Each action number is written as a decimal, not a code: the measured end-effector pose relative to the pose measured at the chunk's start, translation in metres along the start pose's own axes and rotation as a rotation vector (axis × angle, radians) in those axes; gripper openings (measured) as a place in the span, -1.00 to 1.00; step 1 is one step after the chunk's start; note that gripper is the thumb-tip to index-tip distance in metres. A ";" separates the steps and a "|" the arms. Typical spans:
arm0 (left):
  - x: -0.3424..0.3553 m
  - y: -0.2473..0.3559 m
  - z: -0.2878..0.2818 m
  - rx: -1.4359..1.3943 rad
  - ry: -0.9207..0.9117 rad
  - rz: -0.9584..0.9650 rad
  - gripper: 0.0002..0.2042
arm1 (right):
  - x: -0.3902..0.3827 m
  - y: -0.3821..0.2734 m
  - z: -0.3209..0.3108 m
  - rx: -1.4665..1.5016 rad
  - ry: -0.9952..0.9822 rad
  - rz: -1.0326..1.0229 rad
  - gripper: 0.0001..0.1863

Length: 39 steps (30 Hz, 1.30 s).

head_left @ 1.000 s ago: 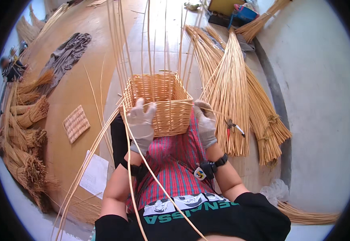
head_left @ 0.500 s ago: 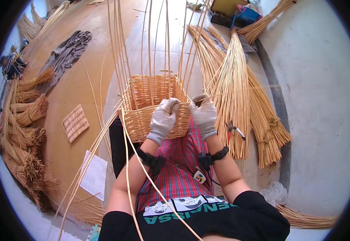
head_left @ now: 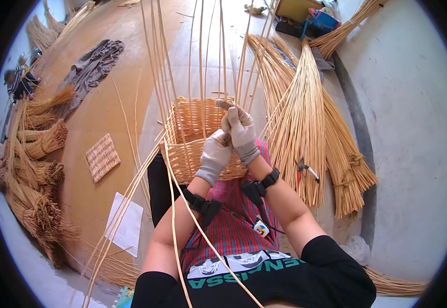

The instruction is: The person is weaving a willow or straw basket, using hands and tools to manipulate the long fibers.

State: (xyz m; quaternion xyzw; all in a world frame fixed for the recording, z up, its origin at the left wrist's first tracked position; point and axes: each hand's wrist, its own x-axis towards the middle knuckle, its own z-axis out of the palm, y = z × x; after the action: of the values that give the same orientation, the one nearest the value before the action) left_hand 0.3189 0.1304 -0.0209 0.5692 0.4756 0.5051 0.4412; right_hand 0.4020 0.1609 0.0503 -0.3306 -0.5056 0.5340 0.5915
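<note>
A pale woven wicker basket (head_left: 182,161) rests at my lap, with tall upright rods (head_left: 201,61) rising from its sides. My left hand (head_left: 216,155), in a whitish glove, is closed on the basket's front rim near the right corner. Right beside it, my right hand (head_left: 240,131), gloved too, has its fingers bent together over that corner, closed on a thin wicker rod that the glove mostly hides. Two long loose rods (head_left: 174,231) trail from the basket's left front corner over my left arm.
Large bundles of wicker rods (head_left: 305,123) lie to the right, with pruning shears (head_left: 305,169) on them. To the left are a woven square (head_left: 103,157), a paper sheet (head_left: 126,223), a grey cloth (head_left: 92,64) and more bundles (head_left: 41,205). A person (head_left: 19,82) is at the far left.
My right hand has come leftward and up from the right of the corner to beside my left hand, its fingers folding inward. My left hand stays at the rim. The view has shifted slightly.
</note>
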 end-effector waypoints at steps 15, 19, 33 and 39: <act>-0.013 0.075 0.012 1.010 -0.109 0.058 -0.54 | -0.120 -0.041 -0.093 0.265 0.688 0.107 -0.51; -0.011 0.080 0.020 1.072 -0.175 -0.099 -0.49 | -0.159 -0.020 -0.091 0.051 0.439 0.419 -0.57; -0.124 0.067 -0.114 0.705 -0.268 -0.077 -0.81 | -0.181 0.029 0.010 0.729 0.033 1.129 -0.55; -0.126 0.041 -0.154 0.013 0.252 -0.309 -0.76 | -0.162 -0.010 0.045 -0.223 -0.655 0.680 -0.65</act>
State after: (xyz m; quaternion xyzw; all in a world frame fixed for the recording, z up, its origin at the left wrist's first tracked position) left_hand 0.1647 0.0032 0.0153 0.4246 0.6121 0.4956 0.4466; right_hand 0.3752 -0.0041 0.0323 -0.3532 -0.5824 0.7158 0.1542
